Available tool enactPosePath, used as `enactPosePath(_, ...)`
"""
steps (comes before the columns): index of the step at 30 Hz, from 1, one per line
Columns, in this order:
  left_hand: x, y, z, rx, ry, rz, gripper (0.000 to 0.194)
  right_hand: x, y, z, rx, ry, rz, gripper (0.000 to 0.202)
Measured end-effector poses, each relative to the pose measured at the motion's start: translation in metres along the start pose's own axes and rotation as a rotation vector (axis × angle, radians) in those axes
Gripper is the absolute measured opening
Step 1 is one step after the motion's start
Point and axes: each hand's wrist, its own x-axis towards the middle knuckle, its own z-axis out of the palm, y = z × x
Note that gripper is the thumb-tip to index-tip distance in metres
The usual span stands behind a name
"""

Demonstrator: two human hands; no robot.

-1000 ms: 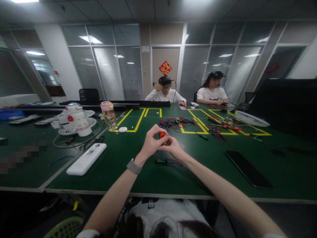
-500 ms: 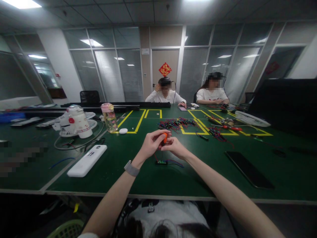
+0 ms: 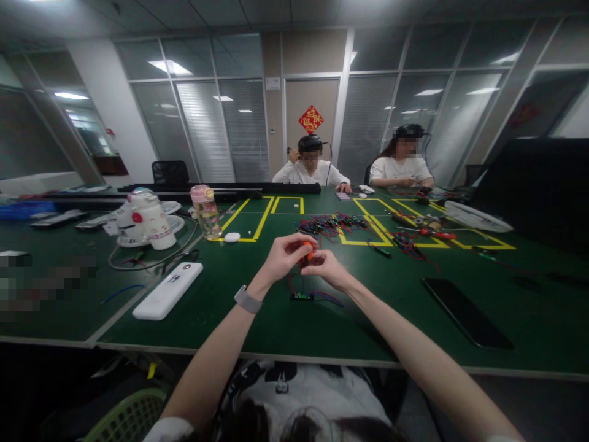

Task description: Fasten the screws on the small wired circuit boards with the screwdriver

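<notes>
Close together over the table, my left hand [image 3: 286, 256] and my right hand [image 3: 326, 267] are closed around a screwdriver [image 3: 308, 247] with an orange handle. Its thin shaft points down at a small green circuit board [image 3: 302, 297] in a dark strip-shaped holder. Whether the tip sits in a screw is too small to tell. Red and blue wires run from the board's ends; the blue ones [image 3: 330, 299] lie to the right. My fingers cover much of the handle.
Beyond my hands lies a pile of wired boards [image 3: 331, 226]. A white power bank [image 3: 168, 291] and bottles [image 3: 205, 212] are at left, a black phone [image 3: 467, 313] at right. Two people [image 3: 309, 166] sit across the table [image 3: 221, 331]. Yellow tape marks [image 3: 391, 244] outline areas.
The camera view has shifted slightly, so the scene sits a little higher and to the right. Both hands keep their hold on the screwdriver above the board.
</notes>
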Motion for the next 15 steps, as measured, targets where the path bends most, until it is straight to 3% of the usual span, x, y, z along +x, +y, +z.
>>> enactPosePath(8, 0.0037, -0.0043, -0.0088, -0.168, -0.088, -0.064, 0.022, 0.0036, 0.0063, 0.0020, 0.079, 0.050, 0.057, 0.037)
enactPosePath(15, 0.0074, -0.0086, -0.0039, -0.255, -0.129, -0.121, 0.025, 0.0048, 0.0087, -0.0033, 0.099, 0.016, 0.090, 0.039)
